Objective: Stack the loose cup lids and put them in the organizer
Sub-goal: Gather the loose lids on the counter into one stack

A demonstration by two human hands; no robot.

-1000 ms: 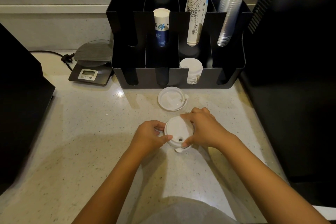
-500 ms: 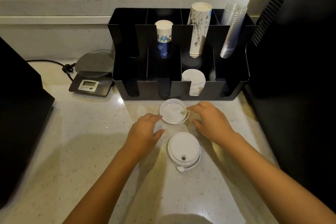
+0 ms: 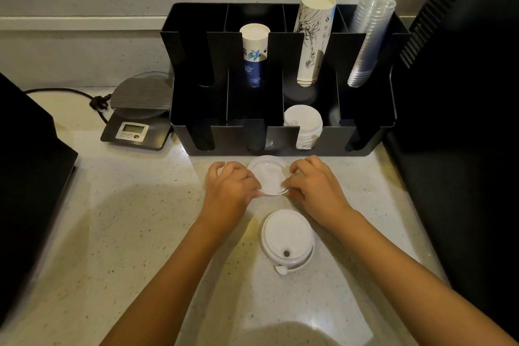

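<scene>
A white cup lid [image 3: 269,176] lies upside down on the counter just in front of the black organizer [image 3: 280,146]. My left hand [image 3: 231,191] pinches its left rim and my right hand [image 3: 314,188] pinches its right rim. Nearer to me a small stack of white lids [image 3: 287,239] with a sip hole rests on the counter, untouched. A stack of white lids [image 3: 304,126] stands in the organizer's front row, third slot from the left.
The organizer's back row holds a blue-printed paper cup stack [image 3: 254,53], a taller paper cup stack [image 3: 313,39] and clear plastic cups [image 3: 368,39]. A digital scale [image 3: 137,118] sits to the left. Black machines flank the counter on the left [image 3: 25,171] and right [image 3: 463,121].
Both hands let go of the lid stack near me, moved forward to the upside-down lid by the organizer, and closed on its rim.
</scene>
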